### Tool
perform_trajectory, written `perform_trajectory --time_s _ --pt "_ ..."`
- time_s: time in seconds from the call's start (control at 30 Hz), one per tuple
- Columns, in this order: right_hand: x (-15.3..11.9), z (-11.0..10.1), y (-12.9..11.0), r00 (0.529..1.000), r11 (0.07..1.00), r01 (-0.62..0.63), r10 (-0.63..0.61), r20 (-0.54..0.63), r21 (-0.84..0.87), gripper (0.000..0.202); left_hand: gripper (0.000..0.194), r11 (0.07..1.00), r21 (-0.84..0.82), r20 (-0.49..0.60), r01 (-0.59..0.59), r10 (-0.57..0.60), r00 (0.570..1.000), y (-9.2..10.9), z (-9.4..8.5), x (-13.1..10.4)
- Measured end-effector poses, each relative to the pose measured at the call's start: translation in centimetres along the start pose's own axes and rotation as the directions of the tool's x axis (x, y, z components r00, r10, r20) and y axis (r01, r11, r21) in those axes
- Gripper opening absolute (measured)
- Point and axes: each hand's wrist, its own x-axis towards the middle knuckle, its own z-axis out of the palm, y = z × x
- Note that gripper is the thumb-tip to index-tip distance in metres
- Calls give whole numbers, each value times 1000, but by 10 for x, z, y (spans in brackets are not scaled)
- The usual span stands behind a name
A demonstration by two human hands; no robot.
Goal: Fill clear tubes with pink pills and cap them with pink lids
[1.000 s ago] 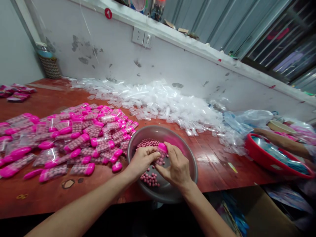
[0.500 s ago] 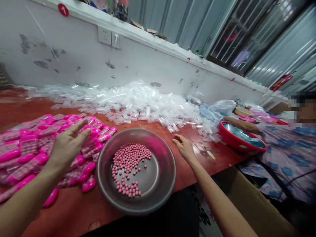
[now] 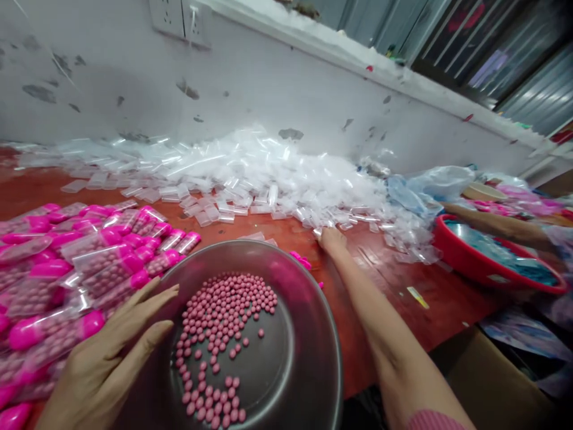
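Observation:
A metal bowl (image 3: 313, 334) holds many small pink balls (image 3: 228, 298), mostly in its left half. My left hand (image 3: 110, 352) is at the bowl's left side, fingers stretched out and nothing in them. Beyond the bowl, my right hand (image 3: 333, 240) reaches to the near edge of a heap of clear plastic tubes (image 3: 250, 173). Its fingers are closed around the end of a clear tube (image 3: 318, 232), partly hidden by the hand. To the left lie many ball-filled clear tubes with bright pink caps (image 3: 102, 263). Loose pink pieces (image 3: 301, 260) show just past the bowl's rim.
On the right stands a red basin (image 3: 496, 269) with blue-green contents; another person's arm (image 3: 501, 224) reaches over it. Clear plastic bags (image 3: 441, 182) lie behind. A yellow-and-white scrap (image 3: 418, 297) lies on the red table (image 3: 380, 280). The white wall (image 3: 250, 77) rises behind the heap.
My right hand has gone forward from beside the bowl to the clear tubes, its fingers closing. My left hand has come down to the bowl's left side. The view has moved closer.

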Motion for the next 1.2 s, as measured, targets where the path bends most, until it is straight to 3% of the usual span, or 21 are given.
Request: perform_trajectory --time_s 0.1,0.23,0.33,0.4,0.43,0.47,0.53,0.6,0.67,0.77,0.9,1.2 --pt "2 -4 1 996 998 57 -55 73 -20 32 32 998 -49 107 27 -21 994 -1 -2 1" --pt "-19 -25 5 982 987 163 -162 101 -3 35 32 995 -103 113 11 1 994 1 -4 2" --pt "-61 -56 0 958 950 286 -279 -70 124 39 32 990 -141 113 16 0 994 4 -5 2" --pt "-103 -80 -11 890 843 447 -388 -239 298 39 33 986 -167 104 12 5 995 6 -5 2" --pt "-127 -90 -20 849 768 527 -458 -263 364 38 33 984 -177 97 7 11 995 6 -5 2" --pt "-151 -99 -29 812 713 581 -545 -209 394 37 33 983 -184 89 -2 18 996 6 -5 1" --pt "-196 -106 -51 723 686 644 -690 24 338 31 32 981 -191 77 -23 38 996 6 -5 1" --pt "-231 -99 -71 663 705 690 -706 251 160 24 31 979 -197 70 -43 58 996 6 -5 1" --pt "-253 -85 -86 656 709 705 -652 380 -2 21 30 977 -206 70 -61 77 995 5 -6 1" --pt "-266 -67 -104 666 703 707 -622 412 -81 23 30 971 -226 66 -78 95 993 3 -7 1" --pt "-265 -61 -127 663 690 719 -643 384 -86 24 28 962 -259 63 -84 103 993 1 -6 1" --pt "-249 -40 -179 633 662 749 -732 254 40 22 26 942 -321 12 -95 104 994 -3 -3 -1"
